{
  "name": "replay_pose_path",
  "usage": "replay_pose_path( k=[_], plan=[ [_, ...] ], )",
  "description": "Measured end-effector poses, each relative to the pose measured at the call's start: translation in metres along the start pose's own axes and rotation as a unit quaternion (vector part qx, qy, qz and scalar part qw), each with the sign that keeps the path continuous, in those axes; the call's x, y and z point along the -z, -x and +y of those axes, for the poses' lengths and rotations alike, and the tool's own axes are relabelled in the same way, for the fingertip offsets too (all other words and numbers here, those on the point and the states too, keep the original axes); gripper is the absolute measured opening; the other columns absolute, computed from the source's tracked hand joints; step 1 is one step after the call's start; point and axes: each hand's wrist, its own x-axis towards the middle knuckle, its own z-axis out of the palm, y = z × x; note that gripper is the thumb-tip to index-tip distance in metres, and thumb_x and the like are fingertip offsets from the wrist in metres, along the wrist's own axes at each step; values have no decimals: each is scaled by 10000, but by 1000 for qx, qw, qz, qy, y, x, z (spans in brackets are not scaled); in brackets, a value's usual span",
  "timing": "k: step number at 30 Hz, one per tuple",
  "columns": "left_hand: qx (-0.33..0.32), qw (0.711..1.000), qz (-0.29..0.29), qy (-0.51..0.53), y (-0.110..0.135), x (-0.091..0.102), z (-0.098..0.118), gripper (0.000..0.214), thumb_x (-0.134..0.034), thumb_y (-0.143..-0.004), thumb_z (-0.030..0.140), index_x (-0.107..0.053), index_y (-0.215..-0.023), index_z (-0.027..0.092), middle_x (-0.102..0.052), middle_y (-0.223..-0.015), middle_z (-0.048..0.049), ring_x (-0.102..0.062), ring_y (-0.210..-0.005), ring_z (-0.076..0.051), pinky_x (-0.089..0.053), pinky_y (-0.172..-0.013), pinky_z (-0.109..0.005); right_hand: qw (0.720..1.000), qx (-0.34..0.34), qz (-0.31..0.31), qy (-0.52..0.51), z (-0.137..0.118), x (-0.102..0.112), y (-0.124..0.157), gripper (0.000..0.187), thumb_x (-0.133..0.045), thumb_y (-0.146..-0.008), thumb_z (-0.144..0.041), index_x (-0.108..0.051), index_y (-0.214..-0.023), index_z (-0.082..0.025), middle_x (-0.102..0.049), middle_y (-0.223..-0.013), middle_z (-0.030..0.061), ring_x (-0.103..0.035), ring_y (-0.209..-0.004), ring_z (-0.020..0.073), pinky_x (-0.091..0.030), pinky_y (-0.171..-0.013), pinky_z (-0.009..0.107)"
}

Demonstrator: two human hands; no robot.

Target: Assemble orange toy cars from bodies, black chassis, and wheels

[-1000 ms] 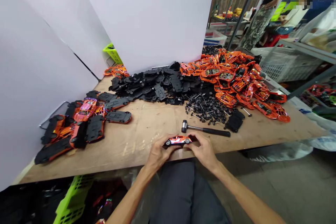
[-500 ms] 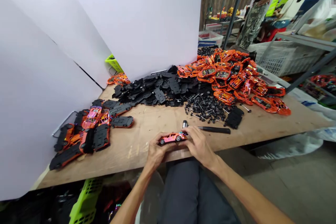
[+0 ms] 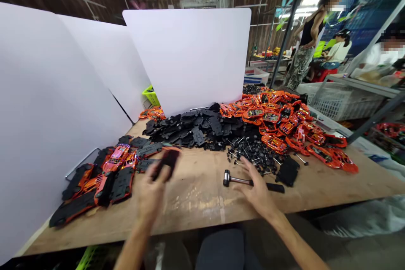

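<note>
My left hand [image 3: 151, 196] is smeared by motion over the wooden table [image 3: 196, 202]. It grips an assembled toy car [image 3: 166, 162] with the dark underside showing, near the heap of finished orange cars [image 3: 104, 175] at the left. My right hand [image 3: 257, 190] lies open with its fingers stretched out over the handle of a small black hammer [image 3: 230, 179]. Its fingertips point at the heap of black wheels on metal axles [image 3: 253, 152]. Nothing is in the right hand.
A pile of black chassis plates [image 3: 193, 128] and a pile of orange car bodies [image 3: 284, 124] lie across the back of the table. White partition boards [image 3: 190, 59] stand behind and to the left. A green basket [image 3: 151, 95] and a white crate [image 3: 344, 97] stand beyond. People are at the far right.
Both hands let go of their shared hold on the car. My left hand has swung it left toward the finished heap, and my right hand has opened and moved to the hammer. The view tilted up.
</note>
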Motion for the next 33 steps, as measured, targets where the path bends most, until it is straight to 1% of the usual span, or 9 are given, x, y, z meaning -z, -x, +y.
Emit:
replay_pose_path(
  k=[5, 8, 12, 16, 21, 24, 27, 30, 33],
  plan=[
    [142, 983, 61, 101, -31, 31, 24, 207, -769, -848, 161, -709, -1023, 68, -789, -989, -171, -792, -952, -244, -649, -891, -342, 992, 5, 98, 79, 14, 26, -39, 433, -655, -981, -490, -633, -1334, -239, -665, -1300, 119, -676, -1105, 277, -597, -939, 440],
    [122, 990, -31, 61, -26, -4, -4, 341, -838, -799, 232, -678, -1069, 98, -803, -948, -151, -798, -860, -236, -653, -821, -337, 983, 74, 90, 144, 9, 9, -85, 326, -618, -1011, -399, -665, -1281, -223, -690, -1241, 126, -652, -1137, 284, -554, -1005, 452],
    [75, 986, -150, 19, -28, -71, -40, 508, -897, -710, 476, -664, -1006, 135, -796, -845, -95, -773, -722, -209, -629, -685, -308, 967, 120, 7, 225, -2, -35, -159, 520, -750, -915, -278, -610, -1409, -197, -600, -1468, 180, -523, -1362, 350, -431, -1138, 543],
    [93, 974, -204, 27, -37, -102, -53, 532, -856, -740, 558, -654, -982, 130, -791, -858, -122, -771, -703, -218, -622, -660, -327, 973, 105, 10, 207, 7, -56, -202, 280, -658, -979, -241, -712, -1252, -209, -710, -1328, 160, -631, -1253, 302, -449, -1118, 524],
    [105, 966, -220, 91, -47, -108, -49, 556, -820, -795, 576, -650, -1121, 159, -784, -1123, -176, -790, -924, -238, -622, -850, -377, 985, 69, 83, 137, 17, -50, -177, 519, -258, -1125, -395, -664, -1340, -155, -756, -1219, 172, -726, -1068, 277, -580, -944, 448],
    [112, 962, -209, 135, -49, -114, -44, 598, -835, -766, 591, -678, -1154, 164, -760, -1219, -170, -760, -1059, -271, -611, -891, -386, 991, 63, 40, 115, 13, -46, -135, 518, -358, -1095, -520, -764, -1164, -206, -803, -884, 65, -744, -717, 224, -622, -667, 344],
    [99, 982, -142, 75, -45, -109, -43, 559, -895, -701, 532, -718, -1035, 120, -786, -1031, -106, -758, -926, -235, -614, -733, -283, 986, 43, 25, 157, 12, -11, -111, 418, -474, -1060, -511, -791, -1091, -239, -803, -890, 40, -752, -767, 230, -628, -730, 362],
    [124, 986, -109, 35, -33, -91, -48, 466, -907, -716, 466, -693, -943, 119, -758, -869, -47, -749, -782, -200, -615, -619, -247, 966, -7, 76, 247, 20, 63, -120, 383, -433, -1073, -392, -746, -1194, -209, -756, -1211, 130, -705, -1119, 294, -542, -1012, 468],
    [167, 981, -92, 28, -19, -74, -57, 343, -865, -806, 339, -670, -993, 129, -765, -911, -62, -773, -808, -206, -663, -665, -283, 939, -64, 62, 331, 36, 133, -141, 236, -617, -980, -341, -758, -1084, -183, -745, -1162, 172, -677, -1141, 342, -505, -1022, 493]
  ],
)
